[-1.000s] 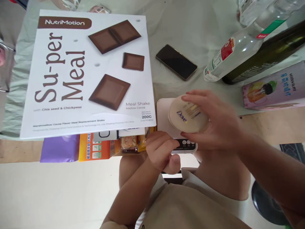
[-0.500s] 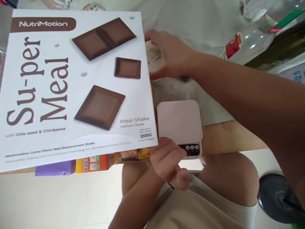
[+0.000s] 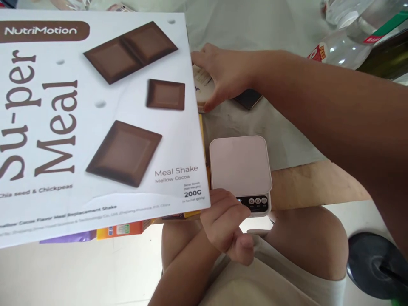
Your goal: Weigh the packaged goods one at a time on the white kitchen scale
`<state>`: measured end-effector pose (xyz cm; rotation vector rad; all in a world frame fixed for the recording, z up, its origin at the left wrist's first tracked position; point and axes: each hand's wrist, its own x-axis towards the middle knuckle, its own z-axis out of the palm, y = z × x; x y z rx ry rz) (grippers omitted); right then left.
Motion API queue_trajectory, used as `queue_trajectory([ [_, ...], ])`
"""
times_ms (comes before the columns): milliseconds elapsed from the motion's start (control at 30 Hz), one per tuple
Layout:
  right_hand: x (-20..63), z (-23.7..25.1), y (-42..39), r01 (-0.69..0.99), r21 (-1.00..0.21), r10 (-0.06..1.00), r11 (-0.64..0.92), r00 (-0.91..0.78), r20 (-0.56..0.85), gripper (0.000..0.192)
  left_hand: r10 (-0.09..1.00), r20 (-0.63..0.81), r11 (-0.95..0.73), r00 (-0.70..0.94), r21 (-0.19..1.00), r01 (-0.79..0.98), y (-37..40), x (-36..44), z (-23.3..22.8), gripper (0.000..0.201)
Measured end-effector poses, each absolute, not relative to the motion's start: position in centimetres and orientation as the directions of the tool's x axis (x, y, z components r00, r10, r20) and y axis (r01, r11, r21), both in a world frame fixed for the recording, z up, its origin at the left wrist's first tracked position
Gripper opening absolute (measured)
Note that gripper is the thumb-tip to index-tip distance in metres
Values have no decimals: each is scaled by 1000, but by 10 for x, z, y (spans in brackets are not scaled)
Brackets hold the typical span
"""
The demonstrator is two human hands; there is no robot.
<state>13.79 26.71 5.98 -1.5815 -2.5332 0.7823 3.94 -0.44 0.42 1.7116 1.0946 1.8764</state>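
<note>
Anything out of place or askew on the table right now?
The big Su-per Meal box lies tilted on a stack of packets, overhanging the table edge. Clear bottles lie on their sides. Nothing looks spilled or damaged.

A domestic or informal sorting table is indicated. A wooden tabletop (image 3: pixel 312 182) is partly covered by a pale cloth (image 3: pixel 255 25), on which consumer goods are spread: a large meal-shake box (image 3: pixel 95 119), snack packets (image 3: pixel 117 229) beneath it, plastic bottles (image 3: pixel 338 46) and a small digital scale (image 3: pixel 240 170) (buttons at its near edge). A pale floor is seen below.
</note>
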Motion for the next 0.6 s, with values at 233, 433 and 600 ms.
queue_trajectory([
  [233, 146, 71, 261, 833, -437, 843, 340, -476, -252, 121, 773, 617, -590, -143, 784, 192, -2, 37, -3, 49],
  [433, 150, 84, 261, 840, -401, 827, 366, -491, -274, 112, 800, 598, -563, -49, 776, 285, -3, 29, -10, 67],
  [600, 150, 82, 263, 860, -390, 855, 331, -448, -262, 94, 815, 580, -550, 12, 765, 335, -4, 28, -4, 84],
])
